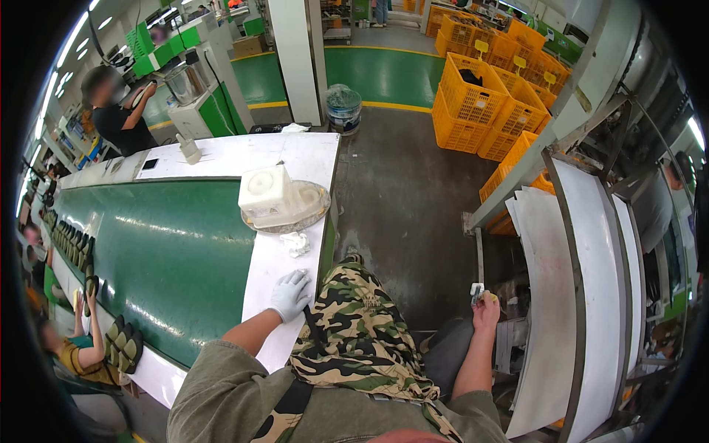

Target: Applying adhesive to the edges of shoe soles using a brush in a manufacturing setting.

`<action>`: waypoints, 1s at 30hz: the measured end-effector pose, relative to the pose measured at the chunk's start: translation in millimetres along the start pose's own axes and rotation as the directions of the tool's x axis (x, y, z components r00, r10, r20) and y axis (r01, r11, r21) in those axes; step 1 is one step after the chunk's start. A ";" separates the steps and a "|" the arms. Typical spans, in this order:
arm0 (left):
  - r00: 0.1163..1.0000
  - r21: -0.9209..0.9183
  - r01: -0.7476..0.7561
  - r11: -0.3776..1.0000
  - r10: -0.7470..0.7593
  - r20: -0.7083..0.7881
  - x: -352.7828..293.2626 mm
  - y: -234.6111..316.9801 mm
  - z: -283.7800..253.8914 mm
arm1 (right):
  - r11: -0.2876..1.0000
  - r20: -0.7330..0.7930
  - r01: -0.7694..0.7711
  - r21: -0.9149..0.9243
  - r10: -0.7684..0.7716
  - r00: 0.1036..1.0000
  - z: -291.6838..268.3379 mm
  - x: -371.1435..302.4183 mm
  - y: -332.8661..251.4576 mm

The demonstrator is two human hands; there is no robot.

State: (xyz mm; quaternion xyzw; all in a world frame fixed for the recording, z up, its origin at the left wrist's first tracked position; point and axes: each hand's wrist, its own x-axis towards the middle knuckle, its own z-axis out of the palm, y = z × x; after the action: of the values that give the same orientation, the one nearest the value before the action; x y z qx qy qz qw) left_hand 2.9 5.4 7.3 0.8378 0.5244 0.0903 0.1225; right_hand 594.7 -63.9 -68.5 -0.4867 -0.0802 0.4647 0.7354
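My left hand, in a white glove, lies with its fingers stretched out on the white tabletop, close to the edge by my camouflage apron. Just beyond it is a crumpled white wad. Farther along, a white block-shaped container stands on a round, stained tray. Out to the right, my bare right hand is raised off the table, its fingers closed on a small grey-and-white object, too small to name.
A green conveyor belt runs along the table, with dark shoe parts lined up on its far-left side. People sit and stand there. Tall white panels in a metal frame rise at my right. Stacked orange crates and a bucket stand ahead.
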 end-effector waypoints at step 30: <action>0.999 -0.035 -0.028 0.999 0.027 -0.020 -1.7 -8.9 9.5 | 0.999 0.022 0.032 0.030 -0.033 0.999 -3.7 1.3 2.3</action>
State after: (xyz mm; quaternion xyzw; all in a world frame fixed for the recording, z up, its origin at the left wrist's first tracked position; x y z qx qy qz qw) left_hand -2.8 6.5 -4.5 0.8417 0.5123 0.1094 0.1307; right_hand 596.2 -65.0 -72.6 -0.4690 -0.0893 0.4591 0.7492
